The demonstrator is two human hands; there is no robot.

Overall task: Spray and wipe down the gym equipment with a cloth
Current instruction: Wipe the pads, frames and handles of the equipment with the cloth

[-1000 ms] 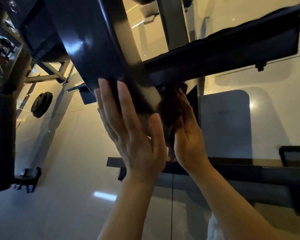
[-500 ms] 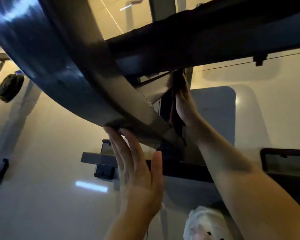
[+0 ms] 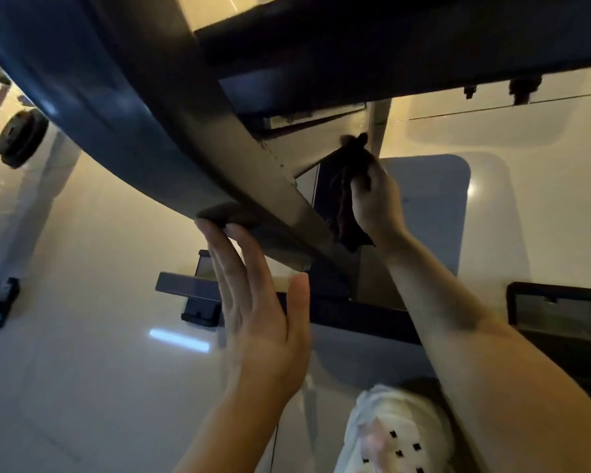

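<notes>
— What is the person wearing?
— Both forearms are bare, no sleeves, and the left hand (image 3: 260, 322) and right hand (image 3: 377, 203) are ungloved.
— And that crumpled white fabric with small black square marks (image 3: 400, 435)?
— Possibly their clothing; too blurred to tell.

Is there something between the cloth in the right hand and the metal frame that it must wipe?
Nothing visible. The right hand grips the dark cloth directly against the frame under the bench. The left hand touches the slanted beam apart from it.
</notes>
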